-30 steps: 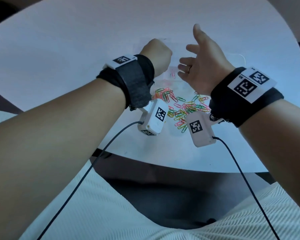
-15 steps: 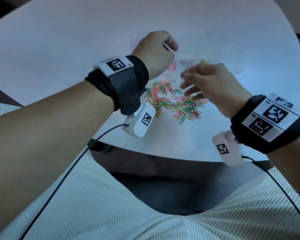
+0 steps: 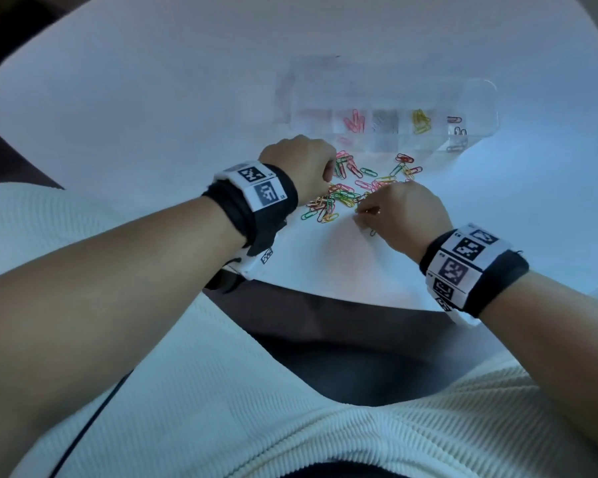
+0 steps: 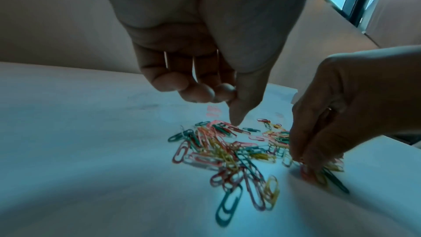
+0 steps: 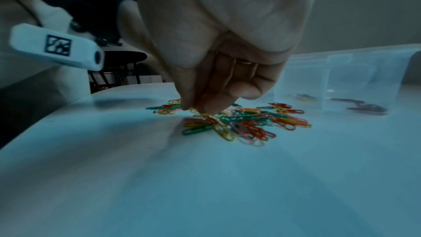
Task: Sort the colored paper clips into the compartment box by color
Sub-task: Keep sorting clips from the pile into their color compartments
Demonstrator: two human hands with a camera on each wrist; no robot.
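Note:
A pile of coloured paper clips (image 3: 353, 188) lies on the white table (image 3: 152, 115), just in front of the clear compartment box (image 3: 477, 98). The box holds pink clips (image 3: 354, 120), yellow clips (image 3: 421, 120) and dark clips (image 3: 458, 130) in separate compartments. My left hand (image 4: 227, 100) hovers over the pile's left side with fingers curled. Its thumb tip touches clips at the far edge, and nothing shows in its grip. My right hand (image 5: 198, 107) is at the pile's near right edge, pinching a yellow paper clip (image 5: 200, 113) between thumb and fingers.
The table's front edge (image 3: 342, 298) runs close under both wrists, with my lap in white fabric below. The left wrist's white camera unit (image 5: 56, 49) hangs beside the pile. Bare tabletop (image 3: 549, 201) lies to the right of the pile.
Both hands came back from over the box down to the pile. The right hand, spread open a second ago, now pinches a yellow clip; the left fist lowered to the pile's left side.

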